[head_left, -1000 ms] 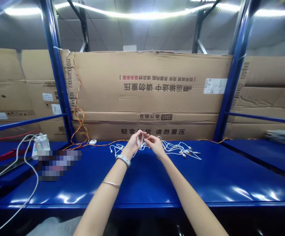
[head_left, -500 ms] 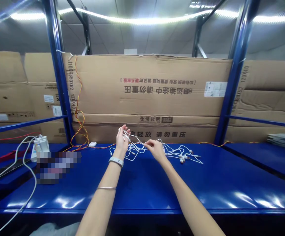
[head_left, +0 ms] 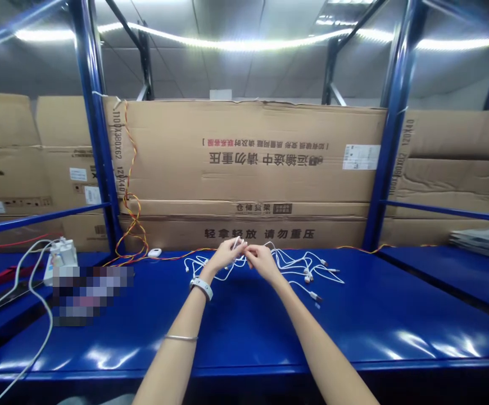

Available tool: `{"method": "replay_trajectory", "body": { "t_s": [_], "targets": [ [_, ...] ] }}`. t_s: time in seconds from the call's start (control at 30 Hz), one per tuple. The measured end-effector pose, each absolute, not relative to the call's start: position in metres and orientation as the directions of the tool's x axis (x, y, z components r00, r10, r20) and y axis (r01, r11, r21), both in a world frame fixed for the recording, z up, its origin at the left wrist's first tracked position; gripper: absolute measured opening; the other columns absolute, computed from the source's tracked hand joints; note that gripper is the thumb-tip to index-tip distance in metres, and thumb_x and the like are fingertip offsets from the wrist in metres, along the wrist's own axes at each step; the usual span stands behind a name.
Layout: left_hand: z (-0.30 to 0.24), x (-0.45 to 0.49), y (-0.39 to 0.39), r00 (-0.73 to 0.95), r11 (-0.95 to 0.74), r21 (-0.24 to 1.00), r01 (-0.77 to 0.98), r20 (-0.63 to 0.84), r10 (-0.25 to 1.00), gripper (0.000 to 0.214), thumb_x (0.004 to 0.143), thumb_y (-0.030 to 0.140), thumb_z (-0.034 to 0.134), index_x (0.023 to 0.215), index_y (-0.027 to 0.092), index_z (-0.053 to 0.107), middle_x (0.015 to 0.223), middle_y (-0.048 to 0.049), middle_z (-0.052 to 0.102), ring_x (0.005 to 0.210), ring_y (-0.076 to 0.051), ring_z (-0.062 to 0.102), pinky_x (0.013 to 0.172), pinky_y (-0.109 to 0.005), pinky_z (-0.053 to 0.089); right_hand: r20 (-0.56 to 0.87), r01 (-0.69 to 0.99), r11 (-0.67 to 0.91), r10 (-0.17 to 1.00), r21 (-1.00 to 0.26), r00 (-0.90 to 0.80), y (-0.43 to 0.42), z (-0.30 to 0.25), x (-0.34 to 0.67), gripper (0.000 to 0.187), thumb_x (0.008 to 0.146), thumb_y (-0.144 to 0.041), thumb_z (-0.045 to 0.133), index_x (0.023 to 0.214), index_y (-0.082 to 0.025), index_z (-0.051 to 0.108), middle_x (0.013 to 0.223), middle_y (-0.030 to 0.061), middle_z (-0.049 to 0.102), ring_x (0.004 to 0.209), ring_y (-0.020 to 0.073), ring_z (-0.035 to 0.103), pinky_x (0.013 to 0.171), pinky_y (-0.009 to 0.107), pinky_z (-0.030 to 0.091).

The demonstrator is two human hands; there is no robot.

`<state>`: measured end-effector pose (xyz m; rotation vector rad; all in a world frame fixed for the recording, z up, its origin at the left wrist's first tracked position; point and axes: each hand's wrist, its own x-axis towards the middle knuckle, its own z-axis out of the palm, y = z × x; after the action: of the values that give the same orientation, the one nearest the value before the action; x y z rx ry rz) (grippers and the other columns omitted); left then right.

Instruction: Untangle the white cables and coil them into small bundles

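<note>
Both my hands meet over the far middle of the blue bench top (head_left: 244, 320). My left hand (head_left: 224, 256) is pinched on a thin white cable (head_left: 236, 245), its fingers closed around a loop of it. My right hand (head_left: 260, 260) is closed on the same cable, almost touching the left. A tangle of several white cables with small plugs (head_left: 303, 270) lies on the bench just behind and to the right of my hands. A white watch band is on my left wrist, with a thin bangle further down the forearm.
Large cardboard boxes (head_left: 248, 163) stand along the back, between blue rack posts (head_left: 96, 129). A twisted red-yellow wire (head_left: 130, 225) hangs down the left post. A white power strip (head_left: 61, 253) with grey cords is at the left, grey stacked sheets (head_left: 484, 242) at the right.
My left hand, raised and held apart with the cable half a second ago, has come back down to meet my right hand. The loose plugs to the right have shifted slightly.
</note>
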<state>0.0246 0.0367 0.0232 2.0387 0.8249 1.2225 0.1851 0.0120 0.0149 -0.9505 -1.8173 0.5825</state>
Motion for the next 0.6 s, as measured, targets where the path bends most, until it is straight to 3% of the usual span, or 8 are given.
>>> {"method": "replay_trajectory", "body": {
  "t_s": [0.1,0.23,0.37,0.47,0.6],
  "targets": [
    [0.024,0.024,0.029,0.492,-0.574,0.794,0.198,0.426,0.759,0.032,0.077,0.044,0.068,0.085,0.015,0.061,0.074,0.0003,0.058,0.066,-0.011,0.051,0.063,-0.024,0.041,0.571,0.347,0.566,0.815,-0.748,-0.098,0.016,0.013,0.185,0.023,0.079,-0.040,0.058,0.070,-0.020,0.052,0.043,-0.0037,0.052,0.041,0.0115,0.045,0.049,0.023,0.035],
    [0.023,0.020,0.023,0.601,-0.459,0.875,0.154,0.286,0.746,0.032,0.074,0.043,0.070,0.083,0.015,0.060,0.074,-0.0007,0.058,0.062,-0.011,0.053,0.060,-0.025,0.041,0.583,0.297,0.566,0.812,-0.769,-0.039,0.022,0.012,0.191,0.031,0.079,-0.049,0.059,0.074,-0.021,0.048,0.042,-0.0058,0.049,0.039,0.0099,0.041,0.046,0.022,0.031],
    [0.023,0.018,0.025,0.509,-0.287,0.954,-0.091,0.292,0.810,0.035,0.075,0.044,0.071,0.088,0.015,0.058,0.075,-0.0002,0.058,0.059,-0.010,0.055,0.057,-0.025,0.045,0.506,0.264,0.519,0.854,-0.813,-0.123,0.021,0.016,0.199,0.036,0.072,-0.052,0.066,0.076,-0.018,0.055,0.049,-0.0040,0.054,0.041,0.0095,0.042,0.043,0.022,0.032],
    [0.026,0.014,0.026,0.385,-0.212,0.936,-0.281,0.312,0.868,0.032,0.074,0.040,0.073,0.085,0.014,0.057,0.078,-0.0013,0.060,0.059,-0.009,0.056,0.056,-0.024,0.047,0.501,0.212,0.517,0.856,-0.830,-0.128,0.017,0.021,0.202,0.035,0.069,-0.048,0.070,0.079,-0.018,0.057,0.057,-0.0028,0.057,0.044,0.0101,0.046,0.045,0.022,0.036],
    [0.028,0.013,0.022,0.365,-0.169,0.921,-0.350,0.301,0.881,0.028,0.075,0.032,0.074,0.092,0.012,0.064,0.096,-0.0089,0.066,0.083,-0.017,0.065,0.068,-0.028,0.053,0.561,0.237,0.557,0.826,-0.796,-0.056,0.012,0.024,0.200,0.031,0.076,-0.048,0.063,0.076,-0.017,0.060,0.056,-0.0020,0.056,0.042,0.0105,0.045,0.045,0.023,0.036]
  ]
}}
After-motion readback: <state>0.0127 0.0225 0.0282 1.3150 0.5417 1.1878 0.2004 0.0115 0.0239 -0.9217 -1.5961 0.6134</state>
